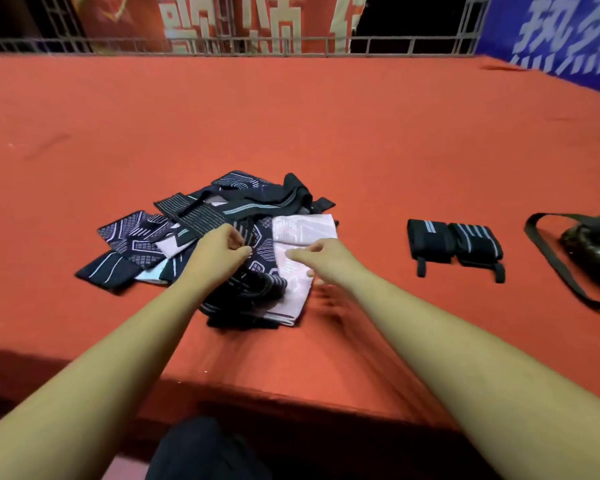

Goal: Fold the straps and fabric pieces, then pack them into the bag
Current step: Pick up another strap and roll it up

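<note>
Knee (201, 448) sat nearest, below the table (326, 116) edge. L hand (219, 252) fingers pinched a dark strap (245, 232) in the pile (243, 199), prob. to free it. R hand (326, 261) fingers were loose and apart over pink cloth (302, 230). Two rolled straps (454, 244) lay near the bag (593, 251), ready for packing imo.

Brightly, evenly lit from above; dark in the far background; motion-smeared near the middle; bowed toward edges.
</note>
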{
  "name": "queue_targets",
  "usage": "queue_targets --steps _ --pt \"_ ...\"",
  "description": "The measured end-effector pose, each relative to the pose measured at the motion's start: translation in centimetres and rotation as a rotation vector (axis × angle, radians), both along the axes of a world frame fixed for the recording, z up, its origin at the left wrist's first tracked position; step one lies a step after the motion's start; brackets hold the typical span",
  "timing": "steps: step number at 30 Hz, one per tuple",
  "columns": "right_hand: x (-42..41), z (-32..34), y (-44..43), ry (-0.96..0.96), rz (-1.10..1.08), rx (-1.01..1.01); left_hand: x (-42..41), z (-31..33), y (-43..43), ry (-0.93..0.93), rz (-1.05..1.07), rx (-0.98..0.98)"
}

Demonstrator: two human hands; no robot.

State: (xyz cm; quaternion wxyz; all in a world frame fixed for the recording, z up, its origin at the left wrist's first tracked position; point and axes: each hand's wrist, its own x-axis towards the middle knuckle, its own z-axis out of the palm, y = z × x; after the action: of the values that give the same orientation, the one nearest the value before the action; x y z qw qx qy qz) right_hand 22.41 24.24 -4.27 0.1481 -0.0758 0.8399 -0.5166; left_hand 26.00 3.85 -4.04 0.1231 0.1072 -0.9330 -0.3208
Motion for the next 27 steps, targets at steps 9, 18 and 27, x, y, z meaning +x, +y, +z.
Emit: queue_targets --steps 9,18,27 --pt "3.2 -4.1 -5.8 -0.001 -0.009 0.046 1.7 -5.3 -1.6 -0.146 -0.095 0.201" --pt "2.2 1.4 -0.8 0.058 0.017 -0.456 1.9 -2.3 1.3 0.211 -0.189 0.519" --pt "2.0 3.0 7.1 -0.098 -0.267 -0.719 0.9 -3.4 5.2 -0.101 -0.407 0.13"
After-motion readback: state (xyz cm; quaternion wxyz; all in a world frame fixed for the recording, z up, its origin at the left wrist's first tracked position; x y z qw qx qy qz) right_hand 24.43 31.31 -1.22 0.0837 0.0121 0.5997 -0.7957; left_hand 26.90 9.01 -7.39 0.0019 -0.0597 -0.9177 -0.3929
